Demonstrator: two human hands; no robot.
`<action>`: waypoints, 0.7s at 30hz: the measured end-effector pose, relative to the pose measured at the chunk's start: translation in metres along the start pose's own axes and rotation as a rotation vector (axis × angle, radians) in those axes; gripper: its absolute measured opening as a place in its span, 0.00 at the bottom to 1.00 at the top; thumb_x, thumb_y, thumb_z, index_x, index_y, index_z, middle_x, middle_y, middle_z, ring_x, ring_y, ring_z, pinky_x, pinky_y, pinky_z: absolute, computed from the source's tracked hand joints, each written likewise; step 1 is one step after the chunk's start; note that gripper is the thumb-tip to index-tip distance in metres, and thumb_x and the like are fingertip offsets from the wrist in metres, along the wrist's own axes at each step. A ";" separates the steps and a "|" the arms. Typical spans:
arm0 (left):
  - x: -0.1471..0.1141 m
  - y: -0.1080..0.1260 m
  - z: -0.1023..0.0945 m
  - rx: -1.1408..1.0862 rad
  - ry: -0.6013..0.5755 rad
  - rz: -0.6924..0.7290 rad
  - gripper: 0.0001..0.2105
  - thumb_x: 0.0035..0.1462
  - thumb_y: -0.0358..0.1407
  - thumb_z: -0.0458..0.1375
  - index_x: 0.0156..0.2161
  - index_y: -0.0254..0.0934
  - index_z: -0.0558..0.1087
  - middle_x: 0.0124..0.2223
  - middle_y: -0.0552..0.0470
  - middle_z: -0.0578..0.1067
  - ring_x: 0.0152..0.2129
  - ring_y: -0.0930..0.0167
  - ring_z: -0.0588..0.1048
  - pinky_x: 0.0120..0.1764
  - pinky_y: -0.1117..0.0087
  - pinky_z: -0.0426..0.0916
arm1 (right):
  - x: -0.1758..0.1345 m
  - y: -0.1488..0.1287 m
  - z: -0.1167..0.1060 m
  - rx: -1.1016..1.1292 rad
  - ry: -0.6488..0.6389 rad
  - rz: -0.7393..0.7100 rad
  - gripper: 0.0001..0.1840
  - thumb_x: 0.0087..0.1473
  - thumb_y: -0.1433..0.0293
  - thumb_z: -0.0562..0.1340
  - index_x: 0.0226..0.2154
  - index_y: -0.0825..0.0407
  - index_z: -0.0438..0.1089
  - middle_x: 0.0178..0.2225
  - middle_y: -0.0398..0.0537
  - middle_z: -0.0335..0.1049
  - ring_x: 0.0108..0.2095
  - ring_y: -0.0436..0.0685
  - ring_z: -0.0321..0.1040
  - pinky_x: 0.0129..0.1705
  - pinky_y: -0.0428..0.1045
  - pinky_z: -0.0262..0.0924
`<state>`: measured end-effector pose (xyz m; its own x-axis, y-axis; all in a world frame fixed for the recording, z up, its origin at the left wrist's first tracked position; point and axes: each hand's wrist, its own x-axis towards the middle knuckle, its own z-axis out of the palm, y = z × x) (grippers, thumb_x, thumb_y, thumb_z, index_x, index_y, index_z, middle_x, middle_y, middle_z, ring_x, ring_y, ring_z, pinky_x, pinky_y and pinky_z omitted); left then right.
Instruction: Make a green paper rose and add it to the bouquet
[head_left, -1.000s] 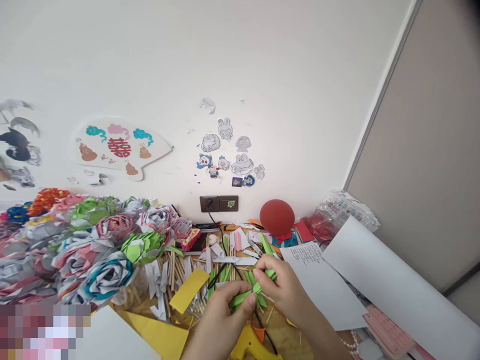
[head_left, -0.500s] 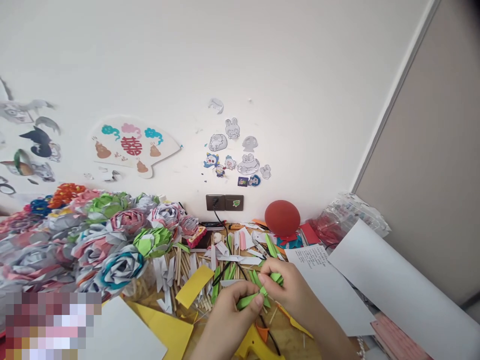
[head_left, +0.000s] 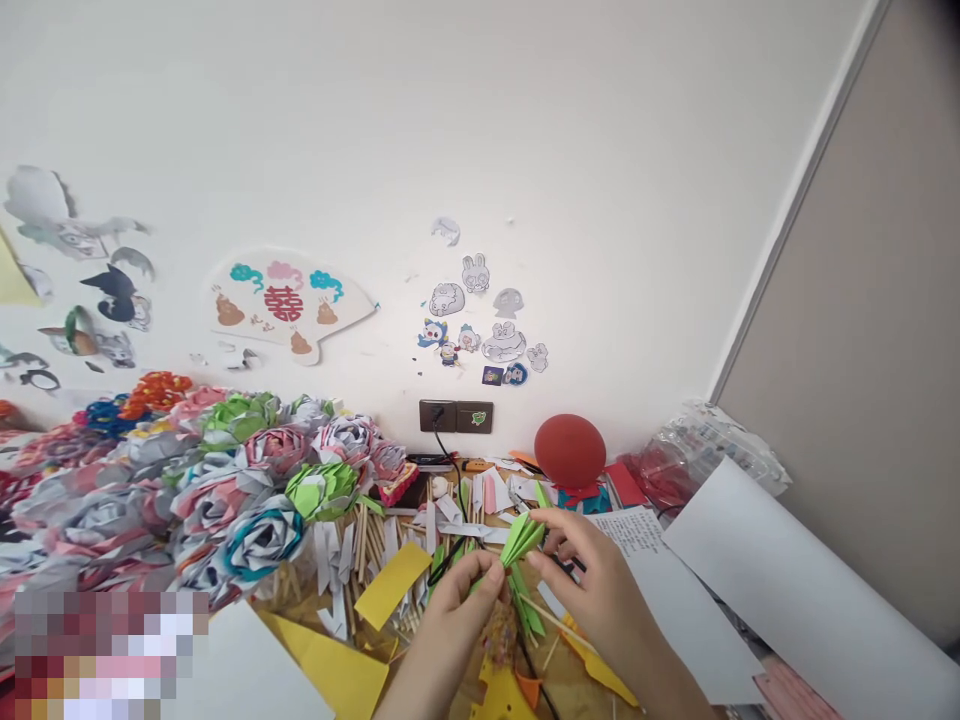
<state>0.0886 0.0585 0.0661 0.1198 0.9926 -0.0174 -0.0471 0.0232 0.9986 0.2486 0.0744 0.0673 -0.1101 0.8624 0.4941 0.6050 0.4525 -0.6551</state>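
Observation:
In the middle of the head view, my left hand (head_left: 459, 605) pinches one end of a folded light-green paper piece (head_left: 520, 540). Its pleats fan out toward the upper right. My right hand (head_left: 589, 565) has its fingers apart, with the index fingertip touching the fanned upper end. Its thumb stands lower, away from the index finger. Beneath the hands lie green paper strips (head_left: 534, 612), a thin wooden stick (head_left: 559, 620) and a yellow object with an orange part (head_left: 501, 690), partly hidden by my left wrist.
Paper flowers (head_left: 262, 540) are heaped at left. Folded strips and wooden sticks (head_left: 371, 535) cover the table's middle. A yellow paper rectangle (head_left: 391, 585), red balloon (head_left: 570, 450), printed sheet (head_left: 667, 590) and large white sheet (head_left: 810, 580) lie around. A black cable (head_left: 455, 465) runs from the wall socket (head_left: 456, 415).
My right hand has loosened from its pinch and spread its fingers. The green paper now stands fanned out, raised from my left fingers. The view has shifted slightly.

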 end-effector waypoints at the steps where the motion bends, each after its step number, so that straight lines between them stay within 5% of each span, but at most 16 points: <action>1: 0.000 -0.001 0.000 -0.038 0.015 -0.008 0.14 0.49 0.47 0.57 0.25 0.37 0.66 0.25 0.57 0.64 0.25 0.73 0.62 0.31 0.75 0.57 | 0.000 0.000 0.001 -0.048 0.017 -0.060 0.15 0.52 0.69 0.57 0.45 0.48 0.66 0.37 0.49 0.71 0.35 0.58 0.68 0.34 0.51 0.64; 8: 0.001 -0.002 0.000 -0.310 0.116 -0.042 0.13 0.46 0.46 0.61 0.28 0.36 0.69 0.24 0.58 0.65 0.21 0.76 0.61 0.25 0.78 0.57 | -0.003 -0.003 0.017 -0.199 0.143 -0.356 0.24 0.55 0.74 0.54 0.55 0.50 0.55 0.46 0.54 0.69 0.46 0.60 0.65 0.44 0.56 0.64; 13: 0.002 0.000 -0.002 -0.472 0.206 -0.094 0.15 0.42 0.45 0.64 0.32 0.38 0.71 0.29 0.56 0.70 0.31 0.71 0.69 0.34 0.75 0.64 | -0.002 -0.003 0.023 -0.242 0.123 -0.445 0.17 0.56 0.77 0.53 0.47 0.51 0.64 0.47 0.54 0.68 0.47 0.60 0.63 0.47 0.57 0.62; 21: 0.010 -0.012 -0.005 -0.087 0.106 0.058 0.21 0.39 0.53 0.62 0.21 0.36 0.64 0.19 0.61 0.60 0.18 0.77 0.58 0.23 0.77 0.54 | -0.001 -0.006 0.014 -0.330 0.019 -0.477 0.23 0.57 0.72 0.54 0.56 0.54 0.55 0.58 0.56 0.55 0.56 0.61 0.53 0.53 0.58 0.56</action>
<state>0.0851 0.0688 0.0540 0.0097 0.9995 0.0302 -0.1373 -0.0286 0.9901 0.2340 0.0743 0.0628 -0.4187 0.5746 0.7032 0.7058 0.6931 -0.1460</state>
